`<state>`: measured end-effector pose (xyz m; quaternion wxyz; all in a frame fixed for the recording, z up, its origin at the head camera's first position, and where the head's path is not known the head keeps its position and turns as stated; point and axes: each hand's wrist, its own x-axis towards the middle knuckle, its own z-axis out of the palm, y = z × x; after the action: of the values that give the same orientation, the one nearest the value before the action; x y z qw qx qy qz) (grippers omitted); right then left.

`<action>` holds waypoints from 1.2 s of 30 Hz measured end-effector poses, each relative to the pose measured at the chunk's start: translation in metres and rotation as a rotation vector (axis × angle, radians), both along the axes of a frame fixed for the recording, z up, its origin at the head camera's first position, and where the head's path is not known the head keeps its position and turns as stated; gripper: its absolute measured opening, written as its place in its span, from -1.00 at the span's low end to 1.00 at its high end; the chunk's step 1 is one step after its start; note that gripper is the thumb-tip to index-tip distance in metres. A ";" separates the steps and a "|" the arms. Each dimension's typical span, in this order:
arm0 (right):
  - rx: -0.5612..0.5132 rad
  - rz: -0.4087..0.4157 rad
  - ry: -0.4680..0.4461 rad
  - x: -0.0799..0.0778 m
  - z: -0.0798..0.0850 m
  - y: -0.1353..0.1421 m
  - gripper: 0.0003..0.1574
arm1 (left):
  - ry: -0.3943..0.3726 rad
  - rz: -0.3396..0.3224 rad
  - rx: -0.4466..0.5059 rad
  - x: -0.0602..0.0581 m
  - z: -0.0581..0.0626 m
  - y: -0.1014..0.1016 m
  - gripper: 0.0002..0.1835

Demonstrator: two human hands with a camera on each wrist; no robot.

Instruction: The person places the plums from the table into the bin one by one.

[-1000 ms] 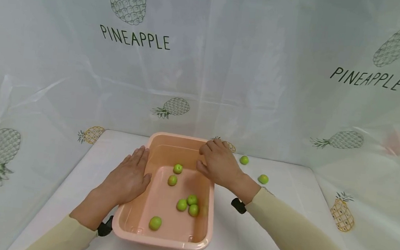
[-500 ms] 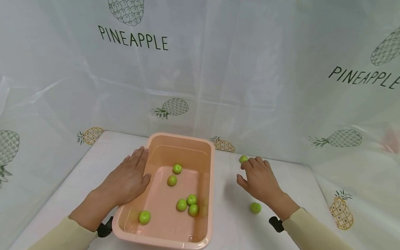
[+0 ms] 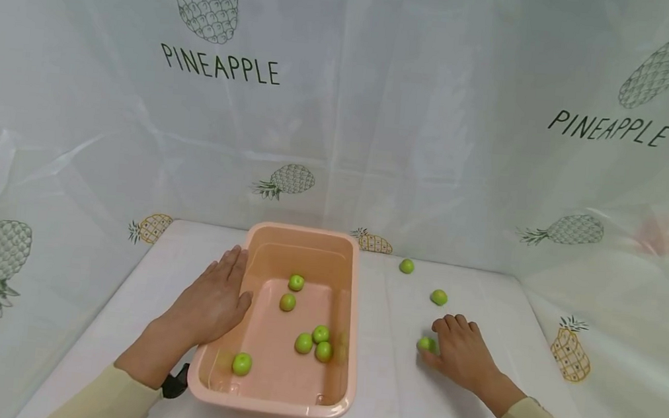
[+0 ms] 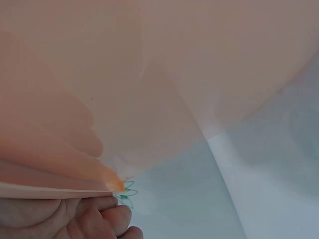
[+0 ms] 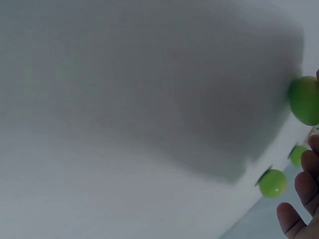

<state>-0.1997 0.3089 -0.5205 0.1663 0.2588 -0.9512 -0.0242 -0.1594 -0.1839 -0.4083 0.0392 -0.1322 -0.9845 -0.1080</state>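
Note:
My left hand (image 3: 213,298) rests on the left rim of a pink plastic basin (image 3: 358,304), fingers straight along the rim and thumb over the inner side. In the left wrist view its fingertips (image 4: 117,219) show just below the rim (image 4: 55,191). My right hand (image 3: 465,353) is low over the white table, around a small green apple (image 3: 427,344). The thumb overlaps that apple's near side, while the fingers arch beyond it. The right wrist view shows the apple (image 5: 305,101) at the right edge, with a gap between it and the fingers (image 5: 306,186).
Several green apples lie inside the basin, one (image 3: 242,363) at its near left. Two more, one nearer (image 3: 438,297) and one farther (image 3: 406,266), sit on the table behind my right hand. A pineapple-print sheet (image 3: 424,144) hangs behind the table (image 3: 382,346).
My right hand has gone from over the basin's right rim out to the right, then down toward me to the nearest loose apple. One apple in the basin rolled left. The left hand stays put.

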 end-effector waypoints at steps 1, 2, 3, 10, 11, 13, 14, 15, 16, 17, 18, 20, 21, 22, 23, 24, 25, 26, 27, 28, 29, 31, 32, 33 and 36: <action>-0.001 -0.005 -0.007 0.000 -0.003 0.001 -0.45 | 0.002 0.001 -0.001 0.000 0.000 0.000 -0.20; -0.002 -0.007 -0.014 0.001 -0.005 0.002 -0.44 | 0.004 0.001 -0.001 0.000 0.000 0.000 -0.20; -0.002 -0.010 -0.018 0.000 -0.007 0.003 -0.45 | 0.003 0.003 -0.003 -0.001 0.000 0.000 -0.20; -0.035 0.016 -0.001 -0.006 -0.018 0.003 -0.55 | -0.007 0.013 0.004 -0.001 -0.003 -0.001 -0.20; -0.039 0.020 0.011 -0.007 -0.018 0.003 -0.56 | -0.010 0.016 0.006 -0.002 -0.003 -0.001 -0.20; -0.049 0.023 0.034 -0.010 -0.018 0.001 -0.56 | -0.012 0.018 0.010 -0.002 -0.004 -0.001 -0.20; -0.053 0.021 0.040 -0.012 -0.018 0.000 -0.56 | -0.013 0.020 0.011 -0.002 -0.004 -0.001 -0.20; -0.060 0.017 0.040 -0.014 -0.018 -0.001 -0.56 | -0.014 0.020 0.011 -0.002 -0.004 -0.001 -0.20; -0.065 0.010 0.036 -0.016 -0.018 -0.002 -0.56 | -0.019 0.024 0.011 -0.002 -0.004 -0.001 -0.20; -0.068 0.000 0.031 -0.018 -0.018 -0.003 -0.56 | -0.020 0.023 0.012 -0.002 -0.004 -0.001 -0.20; -0.072 -0.010 0.025 -0.021 -0.019 -0.004 -0.56 | -0.019 0.021 0.013 -0.002 -0.003 -0.001 -0.20; -0.081 -0.031 0.011 -0.026 -0.020 -0.006 -0.56 | -0.019 0.017 0.016 -0.003 -0.003 -0.001 -0.20; -0.084 -0.040 0.004 -0.029 -0.021 -0.007 -0.56 | -0.019 0.014 0.018 -0.003 -0.003 -0.001 -0.20; -0.085 -0.048 0.001 -0.033 -0.021 -0.008 -0.56 | -0.019 0.014 0.019 -0.003 -0.003 -0.001 -0.20; -0.088 -0.053 -0.001 -0.036 -0.022 -0.009 -0.55 | -0.020 0.013 0.019 -0.003 -0.003 -0.001 -0.20; -0.090 -0.057 -0.002 -0.039 -0.023 -0.010 -0.55 | -0.020 0.014 0.020 -0.003 -0.003 -0.001 -0.20; -0.093 -0.060 -0.003 -0.042 -0.023 -0.011 -0.55 | -0.021 0.016 0.021 -0.003 -0.003 -0.001 -0.20; -0.093 -0.062 -0.001 -0.044 -0.023 -0.012 -0.54 | -0.023 0.018 0.022 -0.003 -0.003 0.000 -0.19; -0.092 -0.062 0.004 -0.047 -0.024 -0.014 -0.54 | -0.025 0.018 0.023 -0.003 -0.003 0.000 -0.19; -0.094 -0.060 0.012 -0.049 -0.023 -0.016 -0.53 | -0.025 0.020 0.023 -0.003 -0.003 0.001 -0.19; -0.094 -0.059 0.022 -0.051 -0.023 -0.018 -0.53 | -0.024 0.022 0.022 -0.002 -0.003 0.001 -0.19; -0.091 -0.059 0.040 -0.055 -0.022 -0.022 -0.52 | -0.021 0.024 0.020 -0.002 -0.002 0.001 -0.19; -0.089 -0.057 0.051 -0.057 -0.022 -0.024 -0.52 | -0.019 0.024 0.019 -0.002 -0.002 0.001 -0.19; -0.090 -0.056 0.061 -0.059 -0.021 -0.026 -0.52 | -0.018 0.025 0.017 -0.002 -0.002 0.001 -0.19; -0.093 -0.058 0.078 -0.064 -0.020 -0.030 -0.51 | -0.018 0.029 0.015 -0.001 -0.002 0.000 -0.19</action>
<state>-0.2635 0.2788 -0.5409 0.2145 0.2218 -0.9512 0.0050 -0.1607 -0.1836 -0.4099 0.0331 -0.1168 -0.9858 -0.1161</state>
